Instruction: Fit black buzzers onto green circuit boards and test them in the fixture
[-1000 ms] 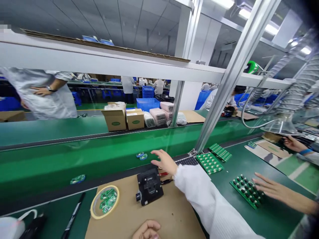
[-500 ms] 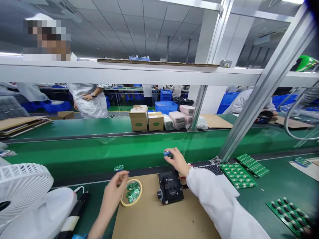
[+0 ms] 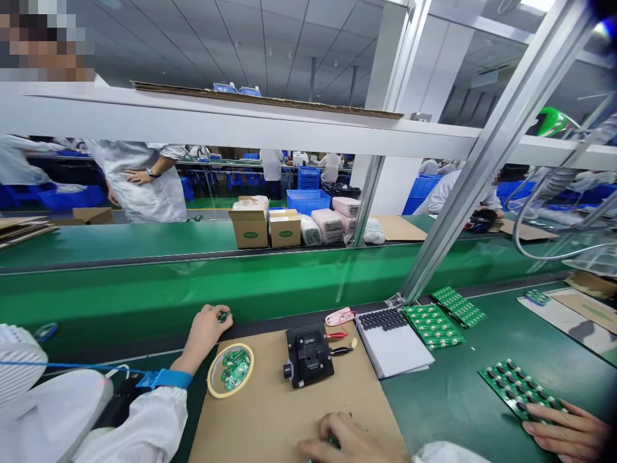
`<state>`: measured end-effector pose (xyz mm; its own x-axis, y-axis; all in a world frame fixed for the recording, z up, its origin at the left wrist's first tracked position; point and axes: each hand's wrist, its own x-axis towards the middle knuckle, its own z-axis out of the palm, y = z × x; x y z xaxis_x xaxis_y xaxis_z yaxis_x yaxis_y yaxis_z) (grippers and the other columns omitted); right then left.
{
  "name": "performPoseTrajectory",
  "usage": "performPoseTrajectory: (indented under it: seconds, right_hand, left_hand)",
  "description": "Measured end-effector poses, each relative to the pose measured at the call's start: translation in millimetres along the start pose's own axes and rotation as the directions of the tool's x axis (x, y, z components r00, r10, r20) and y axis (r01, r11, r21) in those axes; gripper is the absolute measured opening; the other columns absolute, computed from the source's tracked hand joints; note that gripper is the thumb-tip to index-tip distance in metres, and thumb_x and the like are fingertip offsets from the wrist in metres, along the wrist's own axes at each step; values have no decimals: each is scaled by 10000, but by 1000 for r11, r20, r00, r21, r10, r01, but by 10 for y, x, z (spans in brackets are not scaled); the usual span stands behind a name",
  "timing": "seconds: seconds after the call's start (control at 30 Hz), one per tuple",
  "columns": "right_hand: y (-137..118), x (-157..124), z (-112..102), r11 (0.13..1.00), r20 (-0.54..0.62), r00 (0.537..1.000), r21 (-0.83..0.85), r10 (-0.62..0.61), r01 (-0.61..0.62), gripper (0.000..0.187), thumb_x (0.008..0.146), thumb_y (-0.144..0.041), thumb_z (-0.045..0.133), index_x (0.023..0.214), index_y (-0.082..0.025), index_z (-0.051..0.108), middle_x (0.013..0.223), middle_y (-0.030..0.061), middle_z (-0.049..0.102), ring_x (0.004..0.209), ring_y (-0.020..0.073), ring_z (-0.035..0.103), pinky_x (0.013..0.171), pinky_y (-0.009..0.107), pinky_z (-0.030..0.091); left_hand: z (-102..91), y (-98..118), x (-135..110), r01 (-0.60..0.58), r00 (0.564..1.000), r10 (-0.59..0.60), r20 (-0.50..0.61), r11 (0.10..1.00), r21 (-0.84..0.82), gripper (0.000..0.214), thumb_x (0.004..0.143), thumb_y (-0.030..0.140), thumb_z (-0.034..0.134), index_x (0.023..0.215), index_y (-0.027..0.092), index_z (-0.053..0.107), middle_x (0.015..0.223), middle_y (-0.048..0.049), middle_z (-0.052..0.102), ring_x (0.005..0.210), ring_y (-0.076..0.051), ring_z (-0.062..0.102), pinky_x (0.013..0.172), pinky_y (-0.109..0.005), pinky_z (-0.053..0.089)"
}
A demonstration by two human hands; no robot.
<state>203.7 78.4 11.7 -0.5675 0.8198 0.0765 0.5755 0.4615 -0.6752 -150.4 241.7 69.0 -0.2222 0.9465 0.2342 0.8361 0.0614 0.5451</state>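
The left hand [image 3: 205, 334] is nearly shut, pinching a small green board [image 3: 223, 316]. The right hand [image 3: 349, 440] has moved down to the brown mat [image 3: 250, 431], curled; I can't tell if it holds that green bit [image 3: 332, 441].

The bare left hand [image 3: 205, 335] sits left of centre in the lower part of the frame, back upward, its curled fingers [image 3: 214, 313] bunched and pointing toward the upper right. A blue wrist strap [image 3: 166, 379] circles the left wrist, just above a loose white fabric sleeve [image 3: 144, 418] running to the lower left corner. The bare right hand [image 3: 344, 440] is cut off by the bottom edge, bent downward, its white fabric cuff [image 3: 448, 453] further right
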Motion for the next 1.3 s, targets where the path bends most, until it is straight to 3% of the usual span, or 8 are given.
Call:
performPoseTrajectory:
  seconds: [0.1,0.2,0.33,0.47,0.57,0.7,0.87,1.3]
  right_hand:
    - [-63,119,-495,992,13,997,101,-78,77,353,817,-202,627,1148,-322,647,1133,32,634,1012,185,652,880,252,518]
    - [-99,355,-715,963,-212,976,249,-50,104,260,894,-240,581,1150,-276,604,1214,70,594,1122,199,602,909,290,515]
    - [-49,667,-534,943,-462,886,274,-45,191,117,874,-293,657,912,-234,563,1276,95,584,1231,234,548,1008,388,469]
    - [72,800,-327,947,-458,870,156,-182,281,136,869,-300,677,826,-232,569,1260,84,637,1317,268,488,1119,522,341]
    - [154,813,-300,955,-437,874,94,-214,281,98,866,-310,684,861,-236,619,1268,85,649,1354,284,445,1123,570,321]
    - [185,811,-319,956,-427,871,50,-241,289,87,861,-311,690,915,-246,669,1293,84,642,1368,287,427,1113,577,339]
    - [181,829,-315,954,-455,853,30,-254,300,97,863,-289,683,953,-259,701,1317,77,622,1357,278,444,1114,548,359]
    - [92,882,-115,970,-508,848,86,-152,226,538,817,-262,723,1327,-299,554,1306,72,631,1285,276,527,1123,518,368]
  left_hand:
    - [-93,130,-108,8,1000,-10,-30,997,-72,315,689,425,522,826,176,657,818,-81,630,779,-256,628,753,-338,499]
    - [-145,351,-396,0,1000,-1,-4,986,-165,379,756,496,492,910,178,630,810,-63,654,708,-217,619,668,-299,505]
    - [63,626,-1140,-63,988,95,121,967,-245,194,732,409,602,777,227,654,664,-8,626,598,-189,578,578,-262,469]
    - [425,689,-1889,-32,977,90,196,960,-279,54,649,247,709,677,267,667,597,-14,625,623,-234,593,591,-279,455]
    - [511,703,-2109,48,951,56,304,945,-325,41,703,266,711,712,270,671,742,-43,675,711,-261,635,660,-309,496]
    - [463,839,-1907,10,982,55,183,942,-336,395,746,318,712,1136,291,656,1166,-98,641,1130,-341,586,934,-441,487]
    - [667,973,-1421,-306,927,365,86,869,-388,918,703,250,792,1478,319,305,1569,-117,290,1441,-366,270,1138,-571,297]
    - [686,773,-1150,-359,842,506,186,784,-506,694,725,285,751,1357,241,471,1476,-144,403,1390,-335,375,1139,-490,339]
